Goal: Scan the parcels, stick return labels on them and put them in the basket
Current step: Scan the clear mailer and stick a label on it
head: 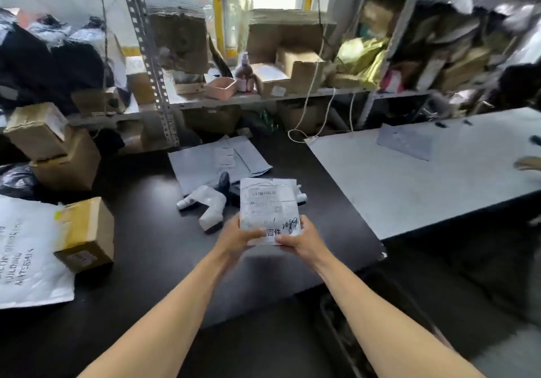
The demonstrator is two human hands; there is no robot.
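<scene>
I hold a small white parcel (pixel 268 202) up above the black table (pixel 152 246), printed label facing me, with black handwriting and a return label along its lower edge. My left hand (pixel 238 235) grips its lower left corner and my right hand (pixel 301 238) grips the lower right corner, thumbs on the front. A white handheld scanner (pixel 207 203) lies on the table just left of the parcel, partly hidden behind it. A dark basket (pixel 345 333) shows low on the floor to the right of my right arm.
A flat grey mailer bag (pixel 216 161) lies behind the scanner. A taped cardboard box (pixel 86 232) and a large white printed bag (pixel 26 251) sit at the left. A pale grey table (pixel 424 172) stands at the right. Shelves packed with cartons (pixel 301 67) line the back.
</scene>
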